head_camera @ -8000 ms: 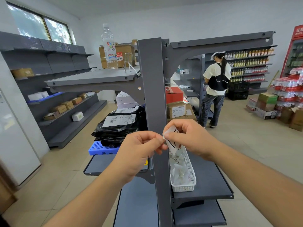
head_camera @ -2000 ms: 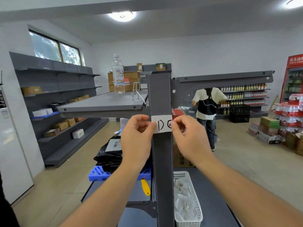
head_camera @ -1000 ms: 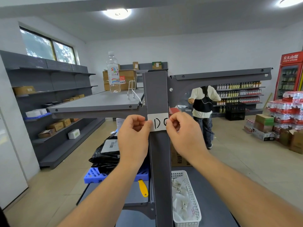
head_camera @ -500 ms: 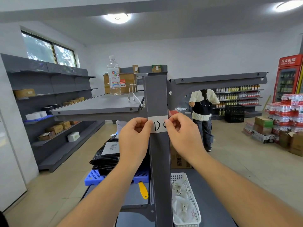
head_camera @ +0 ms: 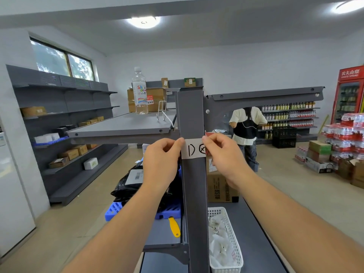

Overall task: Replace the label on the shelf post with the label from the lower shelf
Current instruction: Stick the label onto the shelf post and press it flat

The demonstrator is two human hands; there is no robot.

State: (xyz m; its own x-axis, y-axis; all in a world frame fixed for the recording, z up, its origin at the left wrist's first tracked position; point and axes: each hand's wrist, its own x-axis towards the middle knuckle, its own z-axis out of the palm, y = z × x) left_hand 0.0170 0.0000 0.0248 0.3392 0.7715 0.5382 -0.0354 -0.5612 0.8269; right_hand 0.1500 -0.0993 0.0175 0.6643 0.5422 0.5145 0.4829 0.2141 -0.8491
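A white label point(head_camera: 193, 149) with black handwritten marks lies flat across the front of the grey shelf post point(head_camera: 192, 194), just below the upper shelf. My left hand point(head_camera: 162, 160) pinches the label's left end against the post's left edge. My right hand point(head_camera: 222, 154) pinches its right end at the post's right edge and covers part of the second mark. A white basket point(head_camera: 235, 243) with crumpled white labels stands on the lower shelf, right of the post.
A water bottle point(head_camera: 140, 91) and a wire stand point(head_camera: 162, 113) stand on the upper shelf point(head_camera: 122, 127). Black bags, a blue crate point(head_camera: 114, 210), a yellow tool point(head_camera: 174, 226) and a cardboard box point(head_camera: 220, 186) lie lower down. A person point(head_camera: 246, 133) stands behind, to the right.
Eight seconds ago both hands held a label low over the basket. Since two seconds ago they have kept it on the post; my fingers shifted slightly along its ends.
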